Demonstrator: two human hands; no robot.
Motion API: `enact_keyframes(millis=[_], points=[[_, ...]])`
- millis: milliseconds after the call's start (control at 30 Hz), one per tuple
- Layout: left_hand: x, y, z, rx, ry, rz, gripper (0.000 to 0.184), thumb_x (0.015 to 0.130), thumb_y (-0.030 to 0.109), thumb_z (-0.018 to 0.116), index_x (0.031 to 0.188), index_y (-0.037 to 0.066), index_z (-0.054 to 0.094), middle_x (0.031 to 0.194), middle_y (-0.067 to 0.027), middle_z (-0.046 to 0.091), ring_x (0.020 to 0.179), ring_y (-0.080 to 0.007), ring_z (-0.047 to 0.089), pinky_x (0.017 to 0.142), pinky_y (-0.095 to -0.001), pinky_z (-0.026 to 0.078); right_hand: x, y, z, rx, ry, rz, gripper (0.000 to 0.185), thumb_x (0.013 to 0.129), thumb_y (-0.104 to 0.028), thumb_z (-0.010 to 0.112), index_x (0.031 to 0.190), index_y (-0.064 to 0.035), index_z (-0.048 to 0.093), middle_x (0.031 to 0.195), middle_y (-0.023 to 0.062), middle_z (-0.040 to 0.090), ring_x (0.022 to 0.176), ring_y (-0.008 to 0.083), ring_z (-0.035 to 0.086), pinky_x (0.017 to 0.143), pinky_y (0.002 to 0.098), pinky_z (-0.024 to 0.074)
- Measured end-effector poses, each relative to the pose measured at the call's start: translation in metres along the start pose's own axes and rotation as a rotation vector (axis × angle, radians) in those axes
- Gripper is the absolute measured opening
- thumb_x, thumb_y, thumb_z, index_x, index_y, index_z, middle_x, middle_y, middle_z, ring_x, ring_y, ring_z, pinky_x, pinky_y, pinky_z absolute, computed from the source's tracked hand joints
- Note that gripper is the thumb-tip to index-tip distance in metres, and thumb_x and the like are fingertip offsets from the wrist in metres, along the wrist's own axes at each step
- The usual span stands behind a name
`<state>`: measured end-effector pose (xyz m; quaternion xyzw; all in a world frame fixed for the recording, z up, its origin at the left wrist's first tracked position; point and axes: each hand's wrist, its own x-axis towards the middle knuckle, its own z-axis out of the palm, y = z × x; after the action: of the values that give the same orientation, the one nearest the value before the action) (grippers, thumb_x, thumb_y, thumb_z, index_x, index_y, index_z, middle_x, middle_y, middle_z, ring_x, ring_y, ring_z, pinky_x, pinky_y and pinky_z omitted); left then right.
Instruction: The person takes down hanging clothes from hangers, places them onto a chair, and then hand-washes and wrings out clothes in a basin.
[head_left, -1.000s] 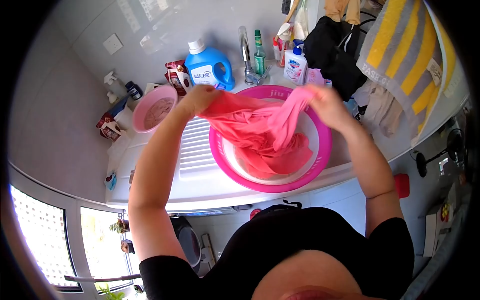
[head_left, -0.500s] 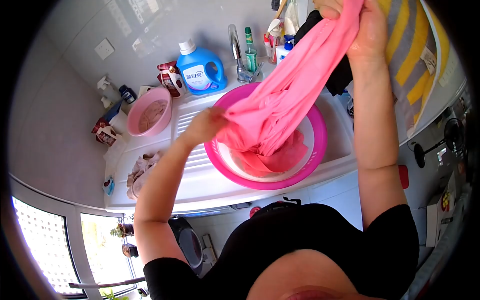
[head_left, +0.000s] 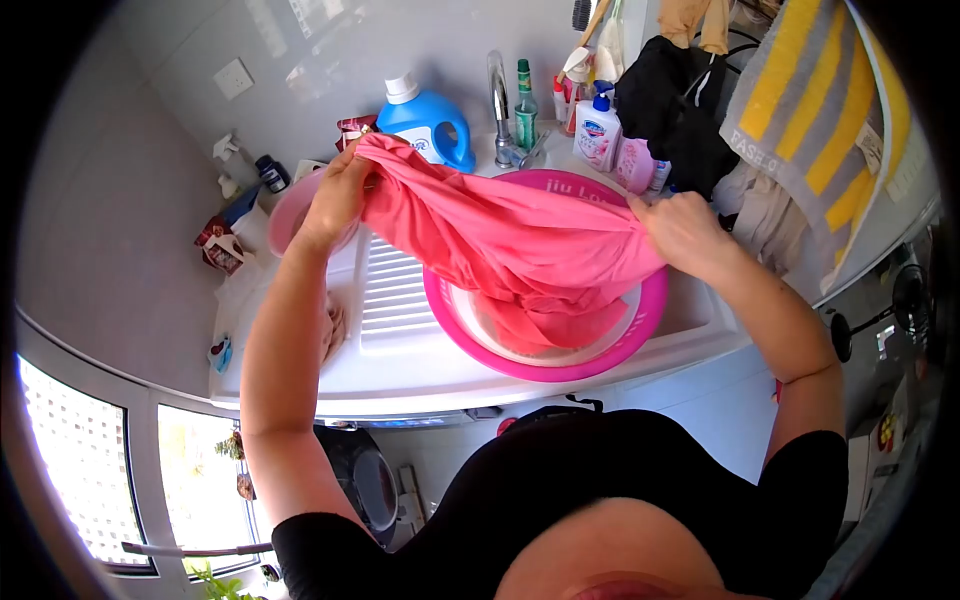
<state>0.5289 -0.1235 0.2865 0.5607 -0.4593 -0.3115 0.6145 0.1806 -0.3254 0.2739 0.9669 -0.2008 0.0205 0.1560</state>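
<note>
A wet-looking pink garment (head_left: 510,240) is stretched sideways between my two hands. My left hand (head_left: 340,200) is closed on its left end, up near the blue detergent bottle (head_left: 425,125). At the other side my right hand (head_left: 685,232) grips the cloth's right end, fingers wrapped round it. The garment's lower part hangs into a magenta-rimmed basin (head_left: 540,372), which sits at the sink. What kind of garment it is I cannot make out. Its folds hide much of the basin's inside.
Behind the basin stand a faucet (head_left: 499,100), a green bottle (head_left: 525,105) and a white pump bottle (head_left: 598,135). A pink bowl (head_left: 290,215) and a ribbed washboard (head_left: 395,290) lie to the left. On the right hang black cloth (head_left: 690,110) and a striped towel (head_left: 800,120).
My right hand has come down from the upper right to the basin's right side. My left hand has moved left and up, and the garment now stretches across instead of rising diagonally.
</note>
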Motion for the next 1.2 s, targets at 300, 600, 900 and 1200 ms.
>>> enact_keyframes(millis=[300, 600, 900, 1200], points=[[-0.023, -0.008, 0.001, -0.304, -0.173, -0.429, 0.09, 0.078, 0.077, 0.02, 0.136, 0.008, 0.03, 0.131, -0.0101, 0.045, 0.117, -0.0283, 0.047, 0.096, -0.0457, 0.036, -0.016, 0.042, -0.011, 1.114, 0.501, 0.083, 0.02, 0.087, -0.019, 0.053, 0.096, -0.0011, 0.056, 0.089, 0.0091, 0.057, 0.089, 0.018, 0.056, 0.079, 0.0304, 0.0419], [0.0, 0.04, 0.08, -0.655, -0.001, -0.334, 0.045, 0.092, 0.042, 0.038, 0.117, 0.006, 0.046, 0.114, -0.0098, 0.055, 0.107, -0.0241, 0.052, 0.096, -0.0409, 0.038, 0.033, -0.003, -0.025, 2.351, 0.495, 0.215, 0.033, 0.092, -0.032, 0.05, 0.108, -0.0038, 0.056, 0.105, 0.0043, 0.06, 0.094, 0.0134, 0.057, 0.085, 0.0299, 0.0457], [0.042, 0.113, 0.149, -0.276, -0.246, 0.055, 0.03, 0.084, 0.011, 0.049, 0.11, -0.002, 0.053, 0.108, -0.0119, 0.058, 0.096, -0.0189, 0.057, 0.09, -0.0337, 0.043, 0.084, -0.04, -0.115, 1.426, 0.729, -0.258, 0.065, 0.08, -0.043, 0.063, 0.125, -0.0054, 0.036, 0.106, 0.0108, 0.054, 0.098, 0.0242, 0.055, 0.091, 0.033, 0.0431], [-0.022, -0.033, 0.189, -0.763, 0.251, -0.707, 0.067, 0.087, 0.048, 0.042, 0.138, 0.007, 0.025, 0.142, -0.015, 0.024, 0.13, -0.0338, 0.025, 0.1, -0.0639, 0.017, 0.107, -0.034, 0.045, 1.245, 0.635, 0.15, 0.043, 0.074, -0.008, 0.057, 0.117, -0.0053, 0.054, 0.099, 0.0184, 0.062, 0.092, 0.0289, 0.061, 0.079, 0.0341, 0.0475]])
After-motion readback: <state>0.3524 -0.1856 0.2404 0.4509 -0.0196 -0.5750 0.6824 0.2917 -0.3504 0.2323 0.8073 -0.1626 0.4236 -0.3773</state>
